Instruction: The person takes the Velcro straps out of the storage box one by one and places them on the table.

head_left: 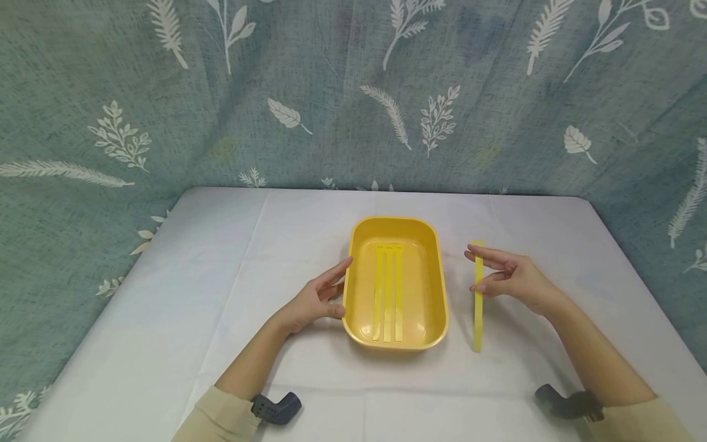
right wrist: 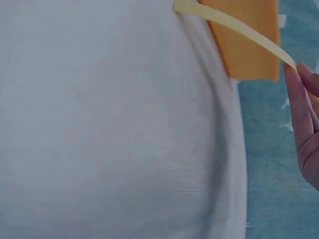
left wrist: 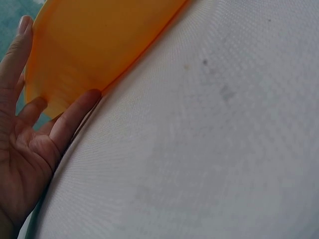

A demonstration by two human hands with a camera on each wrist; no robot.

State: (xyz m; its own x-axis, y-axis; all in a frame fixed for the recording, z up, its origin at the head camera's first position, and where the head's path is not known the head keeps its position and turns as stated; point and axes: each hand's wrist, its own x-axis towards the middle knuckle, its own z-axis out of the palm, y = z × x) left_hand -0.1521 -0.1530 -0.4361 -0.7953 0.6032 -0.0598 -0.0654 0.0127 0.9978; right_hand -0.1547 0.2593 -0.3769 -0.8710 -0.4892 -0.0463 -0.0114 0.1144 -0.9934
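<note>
A yellow rectangular tray (head_left: 421, 288) with rounded corners stands on the white-covered table. Inside it, several narrow yellow strips (head_left: 389, 301) lie lengthwise side by side. My left hand (head_left: 312, 302) rests against the tray's left side, fingers extended; in the left wrist view its fingertips touch the tray's outer wall (left wrist: 94, 45). To the right of the tray, my right hand (head_left: 516, 281) pinches a loose yellow strip (head_left: 478, 322) between thumb and fingers. The right wrist view shows that strip (right wrist: 239, 25) bowing away from the fingertips, over the tray's side in this view.
White cloth (head_left: 166, 344) covers the table. Behind it hangs a blue-green curtain (head_left: 331, 61) with white leaf prints. A dark wrist device sits at each sleeve, one on the left (head_left: 276, 409) and one on the right (head_left: 569, 404).
</note>
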